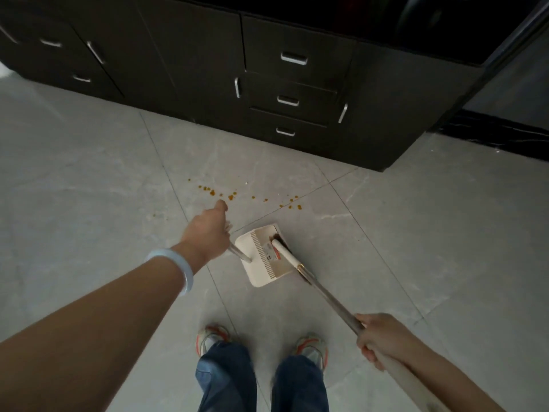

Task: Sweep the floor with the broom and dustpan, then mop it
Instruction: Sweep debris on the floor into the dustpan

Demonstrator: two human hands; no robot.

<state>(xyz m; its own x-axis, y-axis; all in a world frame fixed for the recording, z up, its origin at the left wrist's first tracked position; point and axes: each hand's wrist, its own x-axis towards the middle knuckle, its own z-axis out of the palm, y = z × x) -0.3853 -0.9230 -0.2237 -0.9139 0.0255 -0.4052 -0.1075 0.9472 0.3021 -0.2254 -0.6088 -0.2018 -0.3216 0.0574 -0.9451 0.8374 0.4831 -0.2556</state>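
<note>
Nearest, the right hand [383,340] curls round the broom [320,292] pole, whose head lies ahead of it and to its left, inside the cream dustpan [261,257] on the grey tiled floor [416,233]. The left hand [208,230], wearing a pale bangle [178,269], grips the dustpan's metal handle just left of the pan. Beyond that hand orange crumbs [231,196] are scattered. Farther off stand dark cabinets [190,55].

Label on broom [271,250] present; print too small to read.
</note>
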